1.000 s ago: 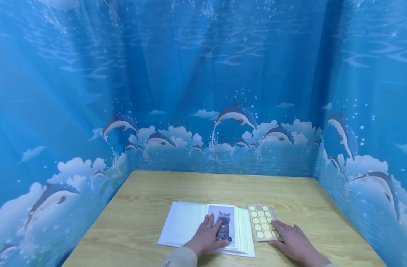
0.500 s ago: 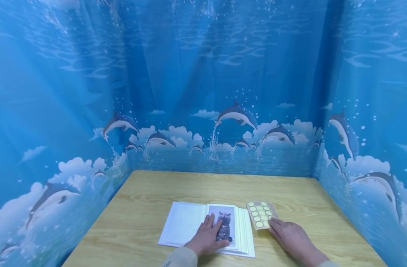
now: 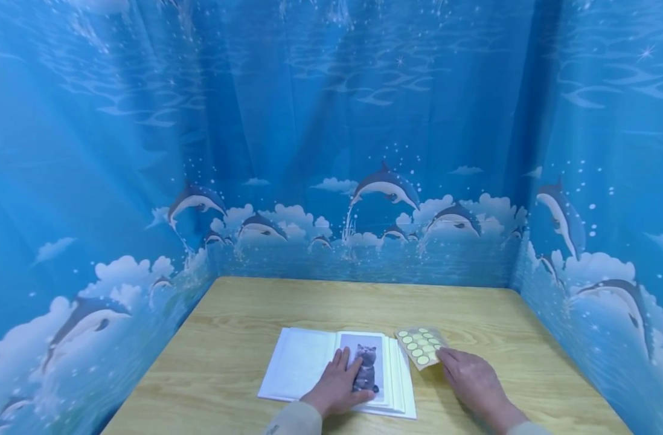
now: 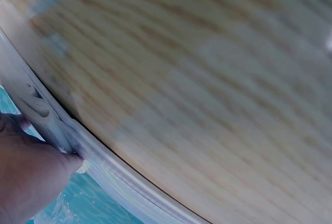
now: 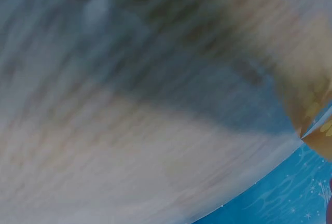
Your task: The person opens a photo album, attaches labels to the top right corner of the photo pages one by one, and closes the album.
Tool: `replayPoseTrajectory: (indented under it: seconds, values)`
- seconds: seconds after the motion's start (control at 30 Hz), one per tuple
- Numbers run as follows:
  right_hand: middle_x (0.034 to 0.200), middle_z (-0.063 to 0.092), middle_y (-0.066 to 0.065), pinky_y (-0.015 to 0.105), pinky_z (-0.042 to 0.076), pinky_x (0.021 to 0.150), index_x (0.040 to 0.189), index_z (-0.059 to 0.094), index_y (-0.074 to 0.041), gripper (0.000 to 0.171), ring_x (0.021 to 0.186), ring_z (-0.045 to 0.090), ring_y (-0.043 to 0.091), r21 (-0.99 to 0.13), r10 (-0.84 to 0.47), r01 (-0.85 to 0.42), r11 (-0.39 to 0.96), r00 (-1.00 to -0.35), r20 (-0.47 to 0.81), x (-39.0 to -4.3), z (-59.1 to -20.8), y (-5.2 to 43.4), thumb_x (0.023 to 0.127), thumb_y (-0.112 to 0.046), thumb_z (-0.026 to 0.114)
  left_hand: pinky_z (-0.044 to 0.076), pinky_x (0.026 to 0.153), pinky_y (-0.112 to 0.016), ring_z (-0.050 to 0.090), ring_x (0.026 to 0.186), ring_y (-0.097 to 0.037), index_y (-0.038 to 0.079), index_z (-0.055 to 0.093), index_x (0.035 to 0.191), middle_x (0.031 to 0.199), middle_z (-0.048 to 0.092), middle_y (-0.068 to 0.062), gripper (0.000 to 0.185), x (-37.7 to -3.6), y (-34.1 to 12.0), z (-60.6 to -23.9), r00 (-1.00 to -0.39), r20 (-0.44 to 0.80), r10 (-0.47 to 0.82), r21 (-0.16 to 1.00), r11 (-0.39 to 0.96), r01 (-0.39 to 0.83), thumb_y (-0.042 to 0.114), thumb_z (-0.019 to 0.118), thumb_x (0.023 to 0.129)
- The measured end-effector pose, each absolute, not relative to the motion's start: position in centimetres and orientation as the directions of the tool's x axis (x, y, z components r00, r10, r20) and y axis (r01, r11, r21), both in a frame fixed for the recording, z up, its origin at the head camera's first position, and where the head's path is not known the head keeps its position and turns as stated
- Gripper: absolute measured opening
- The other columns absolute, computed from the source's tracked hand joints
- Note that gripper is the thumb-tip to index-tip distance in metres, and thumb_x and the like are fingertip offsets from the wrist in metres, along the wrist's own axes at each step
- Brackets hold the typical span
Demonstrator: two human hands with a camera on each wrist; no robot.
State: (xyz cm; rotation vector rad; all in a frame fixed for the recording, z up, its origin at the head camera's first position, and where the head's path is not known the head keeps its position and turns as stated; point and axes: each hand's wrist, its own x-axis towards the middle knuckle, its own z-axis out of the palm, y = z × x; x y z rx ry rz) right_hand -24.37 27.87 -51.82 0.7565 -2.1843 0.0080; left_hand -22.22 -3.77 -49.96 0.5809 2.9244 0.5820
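Note:
An album with white pages (image 3: 296, 362) lies spread on the table, a grey cat picture (image 3: 367, 357) on its right-hand page. My left hand (image 3: 334, 386) rests on that page with fingers extended, partly covering the picture. The left wrist view catches the hand (image 4: 33, 175) beside the album's page edges (image 4: 127, 182). Just right of the album, my right hand (image 3: 475, 380) pinches the lower right corner of a sheet of round yellow stickers (image 3: 418, 345). That sheet is tilted, its near part lifted. Only a corner of the sheet (image 5: 317, 149) enters the right wrist view.
A light wooden table (image 3: 244, 308) carries everything. Blue curtains printed with dolphins (image 3: 288, 151) enclose its back and both sides.
My right hand has gone from lying over the sticker sheet to pinching its corner. The sheet has lifted, turned and shifted slightly left and away. My left hand and the album stay put.

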Motion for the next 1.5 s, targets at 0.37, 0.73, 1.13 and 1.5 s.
replayPoseTrajectory:
  seconds: [0.37,0.73,1.13,1.5]
  values:
    - [0.105,0.073,0.009,0.043,0.059,0.064,0.098,0.077,-0.013,0.027,0.086,0.072,0.027,-0.07,-0.256,-0.458,0.886,-0.609,0.751,-24.1,-51.8,26.1,0.073,-0.019,0.085,0.026,0.117,-0.052,0.022,0.146,-0.041,0.005,0.044,0.148,0.158,0.025,-0.026,0.081,-22.2,-3.8,-50.1,-0.921,-0.023,0.389,0.396,0.849,0.349,0.056,0.064,0.089]
    - [0.12,0.068,0.015,0.059,0.053,0.086,0.108,0.075,-0.011,0.026,0.105,0.067,0.038,-0.329,-0.13,-0.375,0.867,-0.807,0.577,-23.6,-51.8,24.6,0.085,-0.024,0.078,0.026,0.117,-0.052,0.022,0.146,-0.041,0.006,0.044,0.148,0.158,0.026,-0.025,0.081,-22.4,-3.8,-50.2,-0.922,-0.024,0.387,0.378,0.857,0.35,0.058,0.064,0.088]
    - [0.112,0.071,0.015,0.053,0.058,0.076,0.105,0.076,-0.009,0.025,0.096,0.07,0.035,-0.251,-0.132,-0.4,0.882,-0.718,0.683,-23.8,-51.9,24.4,0.082,-0.018,0.081,0.025,0.117,-0.053,0.021,0.146,-0.041,0.006,0.044,0.149,0.158,0.024,-0.026,0.081,-22.4,-3.9,-50.1,-0.921,-0.026,0.388,0.403,0.848,0.346,0.056,0.064,0.089]
    - [0.115,0.071,0.013,0.054,0.057,0.08,0.107,0.075,-0.01,0.025,0.1,0.069,0.034,-0.268,-0.119,-0.373,0.888,-0.75,0.65,-23.5,-51.8,24.0,0.085,-0.02,0.079,0.022,0.117,-0.057,0.023,0.145,-0.043,0.005,0.046,0.147,0.157,0.027,-0.027,0.084,-22.5,-3.7,-50.0,-0.926,-0.015,0.378,0.398,0.852,0.341,0.058,0.067,0.086]
